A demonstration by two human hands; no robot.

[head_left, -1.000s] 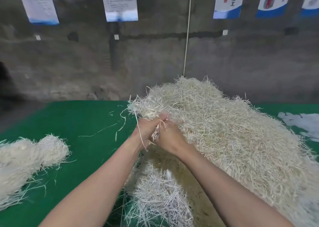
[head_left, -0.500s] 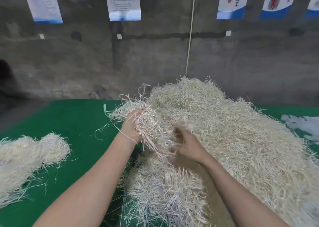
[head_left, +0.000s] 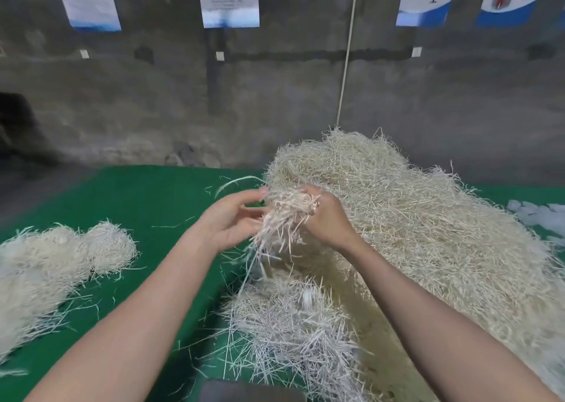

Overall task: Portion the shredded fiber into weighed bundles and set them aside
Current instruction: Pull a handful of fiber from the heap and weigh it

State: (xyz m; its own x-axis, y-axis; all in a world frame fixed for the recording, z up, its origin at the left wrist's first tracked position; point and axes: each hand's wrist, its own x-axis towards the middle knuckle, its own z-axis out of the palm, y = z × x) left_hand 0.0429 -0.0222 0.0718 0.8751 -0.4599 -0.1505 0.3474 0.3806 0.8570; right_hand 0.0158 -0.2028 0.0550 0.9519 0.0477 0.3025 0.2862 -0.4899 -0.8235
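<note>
The right hand (head_left: 327, 218) clenches one fiber tuft (head_left: 284, 215), the left hand (head_left: 229, 221) spread beside it, one heap (head_left: 428, 233) at 3 o'clock, one pile (head_left: 61, 255) at 9, under four posters (head_left: 229, 1), one showing "工".

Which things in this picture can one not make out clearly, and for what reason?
All in the head view:
- Fingertips of the right hand: buried in the fiber tuft it grips.
- Small fiber pile: cut off by the left edge.
- Dark object: cut off by the bottom edge, so it cannot be identified.
- Wall posters: tops cut off, text too small to read.
</note>
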